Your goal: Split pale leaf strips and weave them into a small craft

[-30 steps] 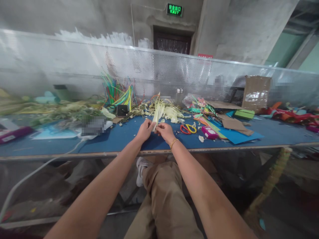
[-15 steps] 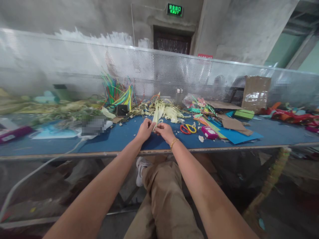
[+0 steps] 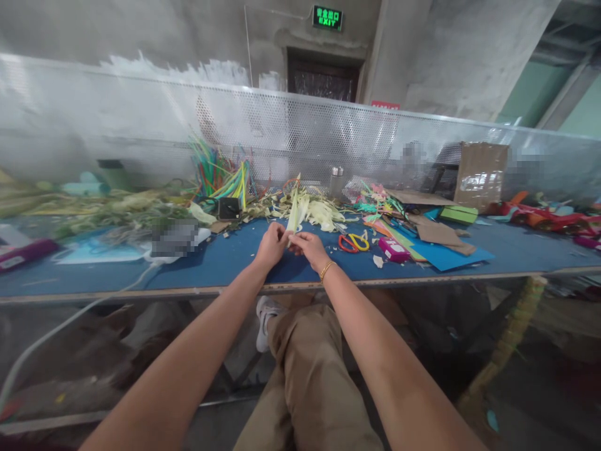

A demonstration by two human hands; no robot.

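Two risks seem likely: the thin husk [image 3: 293, 214] could split if the fingers pull unevenly, and its free end could snag in the pile [image 3: 326, 216] just beyond the hands. Left hand [image 3: 271, 247] and right hand [image 3: 310, 247] nearly meet, fingertips pinched together on the husk's near end; it reaches forward from between them. The purple box [image 3: 393, 249] lies right of the right hand, untouched.

The pale strip [image 3: 293, 218] is matt and papery, the bottle cap [image 3: 337, 170] glossy metal, the scissor handles [image 3: 354, 245] probably smooth plastic.
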